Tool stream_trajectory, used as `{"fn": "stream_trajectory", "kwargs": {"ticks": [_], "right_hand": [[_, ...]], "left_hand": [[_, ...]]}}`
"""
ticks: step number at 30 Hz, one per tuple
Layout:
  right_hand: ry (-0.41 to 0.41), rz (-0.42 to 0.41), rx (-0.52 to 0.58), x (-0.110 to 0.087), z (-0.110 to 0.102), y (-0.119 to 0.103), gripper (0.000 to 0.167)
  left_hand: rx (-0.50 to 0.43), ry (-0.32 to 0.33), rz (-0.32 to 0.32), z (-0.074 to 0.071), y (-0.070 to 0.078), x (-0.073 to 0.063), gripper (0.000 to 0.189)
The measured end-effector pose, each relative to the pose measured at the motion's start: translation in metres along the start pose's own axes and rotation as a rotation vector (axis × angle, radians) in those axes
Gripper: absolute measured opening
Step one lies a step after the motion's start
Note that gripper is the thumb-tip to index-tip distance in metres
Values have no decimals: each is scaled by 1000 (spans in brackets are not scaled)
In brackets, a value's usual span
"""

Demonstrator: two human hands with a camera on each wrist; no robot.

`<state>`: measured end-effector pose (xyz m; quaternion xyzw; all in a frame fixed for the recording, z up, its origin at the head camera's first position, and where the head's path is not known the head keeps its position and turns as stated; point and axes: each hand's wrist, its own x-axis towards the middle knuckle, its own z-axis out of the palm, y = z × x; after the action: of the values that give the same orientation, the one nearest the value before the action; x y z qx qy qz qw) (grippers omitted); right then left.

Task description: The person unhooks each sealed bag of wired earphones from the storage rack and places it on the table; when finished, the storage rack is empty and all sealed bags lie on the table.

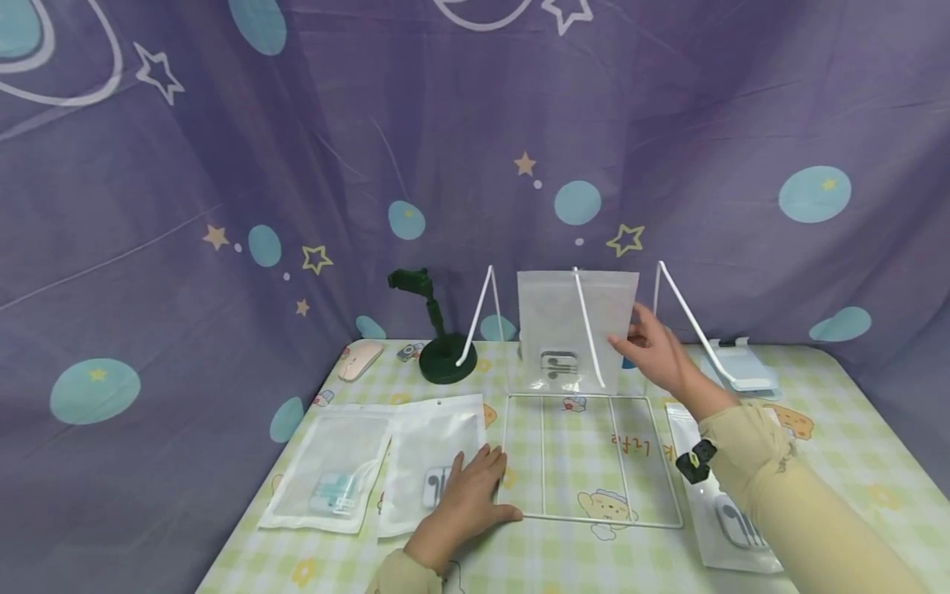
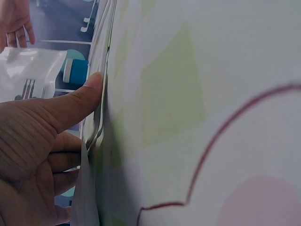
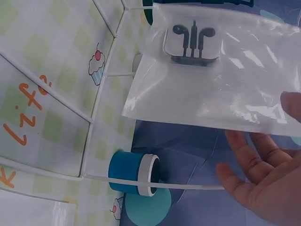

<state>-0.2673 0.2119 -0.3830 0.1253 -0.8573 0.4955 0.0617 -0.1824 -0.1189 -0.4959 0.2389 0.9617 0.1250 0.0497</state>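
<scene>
A frosted zip bag [image 1: 534,322] with earphones in a clear case [image 3: 192,42] hangs at the middle prong [image 1: 585,305] of a white wire rack [image 1: 594,520]. My right hand [image 1: 656,351] is at the bag's right edge, its thumb in front of the bag and its fingers spread at the edge, some fingertips hidden. My left hand [image 1: 469,495] lies low with straightened fingers at the left side of the rack's base, over the edge of another earphone bag [image 1: 430,433]. In the left wrist view its thumb [image 2: 77,103] points towards the rack.
A bag with a teal item [image 1: 326,462] lies far left, and another earphone bag [image 1: 712,511] lies under my right forearm. Behind stand a black phone stand [image 1: 445,359], a pink mouse [image 1: 361,361], a blue jar [image 3: 127,172] and a pale blue item [image 1: 742,367].
</scene>
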Motion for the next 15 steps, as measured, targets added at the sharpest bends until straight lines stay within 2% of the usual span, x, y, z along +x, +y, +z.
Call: {"fn": "stream_trajectory", "kwargs": {"ticks": [3,6,15], "right_hand": [[36,-26,-58,-1,0,0,45],[62,-65,-108,-3,0,0,30],[84,-78,-118,-6,1,5,29]], "left_hand": [[1,2,1,-1,0,-1,92],[-1,3,4,-1,-1,-1,92],[-4,-15,-12,-1,0,-1,93]]}}
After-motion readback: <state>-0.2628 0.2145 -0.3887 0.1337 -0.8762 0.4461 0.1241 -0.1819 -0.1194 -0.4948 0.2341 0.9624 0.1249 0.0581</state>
